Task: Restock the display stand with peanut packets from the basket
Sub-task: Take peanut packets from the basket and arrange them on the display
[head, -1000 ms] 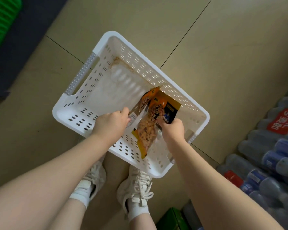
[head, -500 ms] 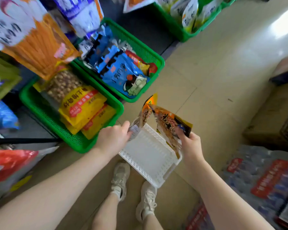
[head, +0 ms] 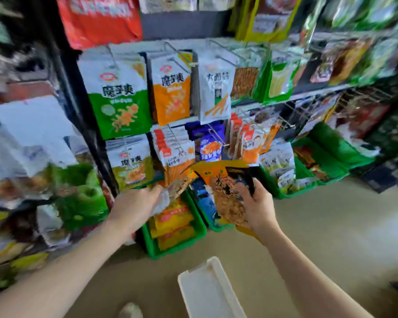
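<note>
My left hand (head: 136, 204) grips one orange peanut packet (head: 182, 182) by its clear bottom edge. An orange and black peanut packet (head: 228, 189) is held upright in my right hand (head: 259, 204), thumb across its front. Both packets are raised in front of the display stand (head: 193, 111), level with its lowest hooks and the green bins. The white plastic basket (head: 207, 292) stands on the floor below my hands, and only its near corner shows. The picture is blurred by motion.
Snack packets hang from wire hooks (head: 177, 53) in rows across the stand. Green bins (head: 177, 244) with yellow and blue packets sit on the floor at its foot. More green bins (head: 326, 157) stand to the right. Beige floor tiles (head: 331, 237) spread out on the right.
My head has swung up from the basket to the stand. Both hands have lifted the two packets out of the basket and up toward the hooks.
</note>
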A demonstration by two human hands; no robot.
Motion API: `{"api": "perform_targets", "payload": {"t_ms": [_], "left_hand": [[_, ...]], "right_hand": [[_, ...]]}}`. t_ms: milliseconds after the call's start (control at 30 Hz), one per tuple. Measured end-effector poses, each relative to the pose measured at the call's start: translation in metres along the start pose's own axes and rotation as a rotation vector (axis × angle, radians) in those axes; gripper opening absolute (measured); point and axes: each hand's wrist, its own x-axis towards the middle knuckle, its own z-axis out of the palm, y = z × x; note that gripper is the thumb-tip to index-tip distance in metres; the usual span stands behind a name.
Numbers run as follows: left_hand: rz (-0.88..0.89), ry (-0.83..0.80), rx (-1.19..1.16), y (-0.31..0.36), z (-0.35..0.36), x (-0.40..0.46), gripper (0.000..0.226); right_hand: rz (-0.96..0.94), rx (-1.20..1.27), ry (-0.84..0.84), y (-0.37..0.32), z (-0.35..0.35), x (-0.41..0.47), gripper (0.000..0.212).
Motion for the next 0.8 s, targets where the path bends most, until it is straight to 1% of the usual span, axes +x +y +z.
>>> {"api": "perform_targets", "payload": {"t_ms": [100, 167, 233, 267, 333, 400, 467, 500, 567, 633, 767, 800], "left_hand": [[-0.075, 0.14, 0.073, -0.039, -0.049, -0.026, 0.018], [-0.12, 0.223, 0.139, -0.065, -0.088, -0.042, 0.018], [-0.178, 0.266, 0.242, -0.091, -0.124, -0.058, 0.021], [-0.213, 0.267, 0.299, -0.105, -0.14, -0.066, 0.027], [-0.278, 0.275, 0.367, -0.135, -0.167, -0.081, 0.034], [-0.33, 0.306, 0.396, -0.174, -0.187, -0.093, 0.036], [-0.357, 0.332, 0.395, -0.215, -0.205, -0.102, 0.038], [-0.363, 0.335, 0.408, -0.234, -0.214, -0.105, 0.039], [-0.386, 0.328, 0.462, -0.273, -0.228, -0.111, 0.039], [-0.404, 0.337, 0.52, -0.31, -0.238, -0.114, 0.038], [-0.379, 0.46, 0.656, -0.382, -0.238, -0.102, 0.028], [-0.366, 0.46, 0.668, -0.396, -0.232, -0.095, 0.026]], "right_hand": [[-0.22, -0.057, -0.045, -0.07, 0.01, -0.001, 0.018], [-0.369, -0.084, -0.074, -0.121, 0.025, -0.005, 0.023], [-0.461, -0.047, -0.088, -0.171, 0.046, -0.012, 0.037], [-0.49, -0.01, -0.089, -0.194, 0.057, -0.015, 0.038], [-0.555, 0.049, -0.101, -0.237, 0.081, -0.02, 0.031], [-0.588, 0.134, -0.118, -0.276, 0.109, -0.027, 0.027], [-0.607, 0.248, -0.16, -0.31, 0.14, -0.036, 0.015], [-0.614, 0.301, -0.183, -0.324, 0.157, -0.038, 0.012], [-0.634, 0.348, -0.21, -0.349, 0.19, -0.044, 0.012], [-0.662, 0.373, -0.199, -0.372, 0.221, -0.047, 0.014], [-0.622, 0.487, -0.2, -0.419, 0.268, -0.043, 0.021], [-0.607, 0.51, -0.206, -0.429, 0.276, -0.041, 0.022]]}}
